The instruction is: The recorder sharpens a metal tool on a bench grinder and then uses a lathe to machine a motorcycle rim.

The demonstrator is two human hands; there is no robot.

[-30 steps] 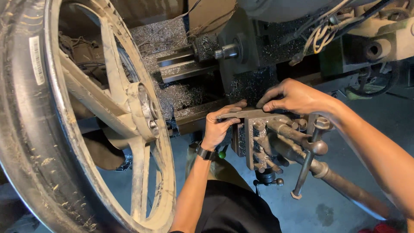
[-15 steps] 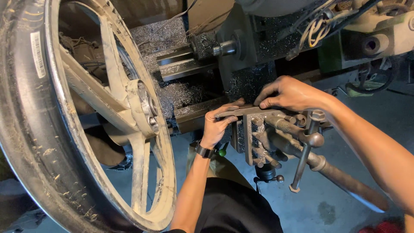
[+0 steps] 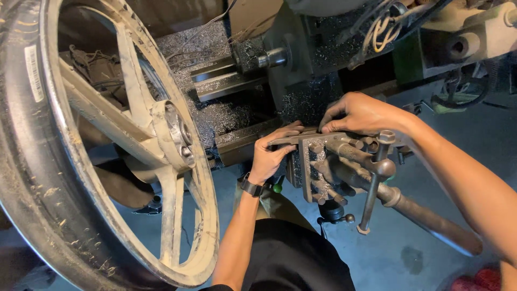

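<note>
Here tool post between left hand, right hand

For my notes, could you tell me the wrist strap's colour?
Black, on the left hand's wrist strap; head view.

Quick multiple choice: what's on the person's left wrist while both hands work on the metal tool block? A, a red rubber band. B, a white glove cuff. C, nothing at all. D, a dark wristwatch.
D: a dark wristwatch circles the wrist just below the left hand, which grips the front edge of the metal tool block while the right hand rests on top of it.
</note>
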